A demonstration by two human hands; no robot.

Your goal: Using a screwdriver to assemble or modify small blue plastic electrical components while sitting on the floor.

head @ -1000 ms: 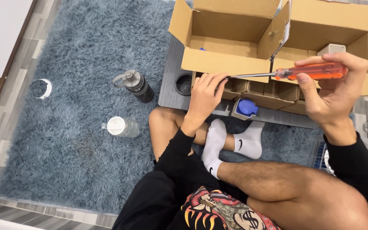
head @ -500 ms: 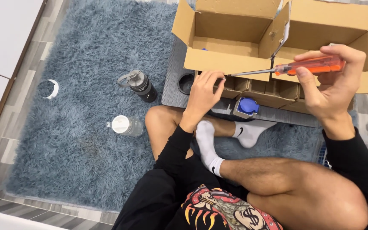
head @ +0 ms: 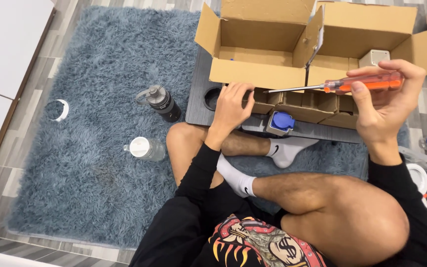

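Blue shag rug point(head: 100, 148) is noted beneath a low grey counter point(head: 198, 99). An orange screwdriver point(head: 352, 84) is clamped in the right hand point(head: 386, 106); the left hand point(head: 233, 106) is rested, fingers curled, on small cardboard compartments point(head: 312, 104).

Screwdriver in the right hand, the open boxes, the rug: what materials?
Screwdriver: translucent orange handle, likely plastic; thin grey shaft looks like metal. Right hand grips the handle. Boxes: matte brown cardboard, raw cut flap edges. Rug: blue-grey shaggy pile, probably synthetic fibre.

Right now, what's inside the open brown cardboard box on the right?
Inside the right-hand brown cardboard box, a small pale grey cube-shaped object stands on its floor. The right hand and orange-handled screwdriver cover its front part.
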